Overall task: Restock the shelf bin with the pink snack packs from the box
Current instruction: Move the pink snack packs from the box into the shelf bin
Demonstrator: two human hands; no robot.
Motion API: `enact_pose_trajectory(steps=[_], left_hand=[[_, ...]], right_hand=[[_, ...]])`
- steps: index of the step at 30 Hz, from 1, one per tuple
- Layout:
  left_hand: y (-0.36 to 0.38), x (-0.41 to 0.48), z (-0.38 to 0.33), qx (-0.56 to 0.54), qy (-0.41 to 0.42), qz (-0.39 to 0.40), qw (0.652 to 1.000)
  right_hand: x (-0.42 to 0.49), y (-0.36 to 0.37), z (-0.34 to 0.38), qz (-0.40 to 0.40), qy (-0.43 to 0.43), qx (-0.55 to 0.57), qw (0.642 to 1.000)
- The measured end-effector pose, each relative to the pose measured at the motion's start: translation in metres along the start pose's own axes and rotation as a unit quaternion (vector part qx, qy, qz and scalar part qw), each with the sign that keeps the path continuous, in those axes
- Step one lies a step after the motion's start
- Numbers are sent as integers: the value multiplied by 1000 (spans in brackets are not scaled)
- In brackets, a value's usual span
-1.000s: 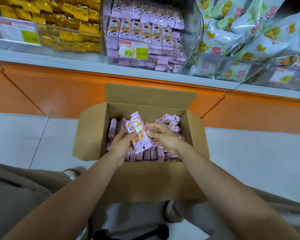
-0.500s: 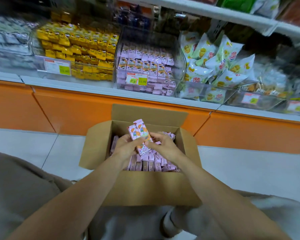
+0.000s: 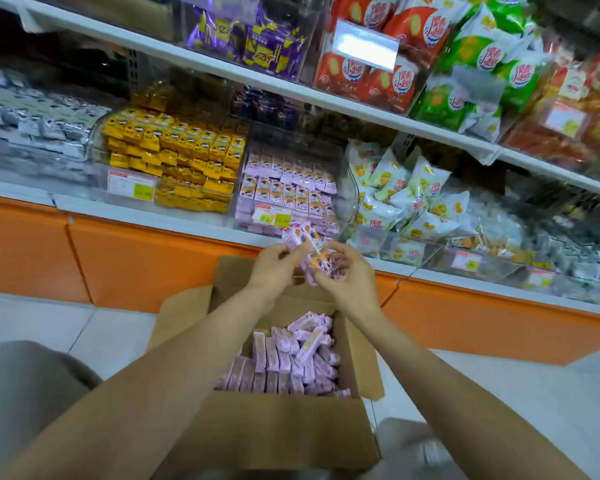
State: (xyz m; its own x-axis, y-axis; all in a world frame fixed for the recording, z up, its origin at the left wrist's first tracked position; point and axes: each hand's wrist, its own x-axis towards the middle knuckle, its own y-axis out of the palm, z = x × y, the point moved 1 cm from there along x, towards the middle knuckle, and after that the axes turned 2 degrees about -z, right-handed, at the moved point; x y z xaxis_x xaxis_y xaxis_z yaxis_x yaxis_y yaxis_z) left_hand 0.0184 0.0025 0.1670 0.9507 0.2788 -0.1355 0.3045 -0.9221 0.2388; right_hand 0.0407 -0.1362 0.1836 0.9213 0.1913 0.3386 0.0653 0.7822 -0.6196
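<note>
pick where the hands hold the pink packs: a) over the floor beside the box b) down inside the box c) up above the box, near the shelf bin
c: left hand and right hand grip the pink packs above the box, close to the shelf bin

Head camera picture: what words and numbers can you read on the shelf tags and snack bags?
"15.80": on the price tag of the pink snack bin.
Too blurred to read: the yellow bin's price tag.
Too blurred to read: the Chinese logos on the red bags, green bags and white bags.
Too small to read: the print on the pink snack packs held by the left hand and right hand.
</note>
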Motion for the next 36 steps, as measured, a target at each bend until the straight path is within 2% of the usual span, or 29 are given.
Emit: enact_pose_trajectory(steps=[2,3,4,6,8,9,12,14,18,22,29,32,36], left_hand=[[0,17,-15,140,91,30,985],[-2,27,-19,234,146,27,961],[-4,37,-23,326,207,21,922],[-6,57,-27,479,310,19,821],[-5,78,-28,589,343,44,730],[-4,87,-27,625,340,56,701],[-9,108,-15,682,328,82,648],[-14,113,-8,682,352,81,636],[-18,118,3,646,415,65,637],[-20,123,8,641,435,52,630],[-17,120,2,648,410,65,639],[-15,122,-6,661,403,63,630],[-15,127,-11,694,414,85,583]], right_hand=[[26,-15,3,-25,20,4,999],[39,-23,3,-40,31,-6,999],[53,-29,3,-53,40,-23,998],[78,-35,1,-68,52,-63,994],[97,-34,3,-75,54,-98,991],[106,-30,4,-75,52,-116,989],[126,-14,2,-66,49,-183,980],[135,-2,-1,-54,49,-237,969],[150,19,0,-53,13,-324,944],[161,30,1,-35,6,-387,922],[157,24,2,-51,13,-401,914],[156,23,1,-50,14,-400,915],[155,22,-1,-57,16,-384,921]])
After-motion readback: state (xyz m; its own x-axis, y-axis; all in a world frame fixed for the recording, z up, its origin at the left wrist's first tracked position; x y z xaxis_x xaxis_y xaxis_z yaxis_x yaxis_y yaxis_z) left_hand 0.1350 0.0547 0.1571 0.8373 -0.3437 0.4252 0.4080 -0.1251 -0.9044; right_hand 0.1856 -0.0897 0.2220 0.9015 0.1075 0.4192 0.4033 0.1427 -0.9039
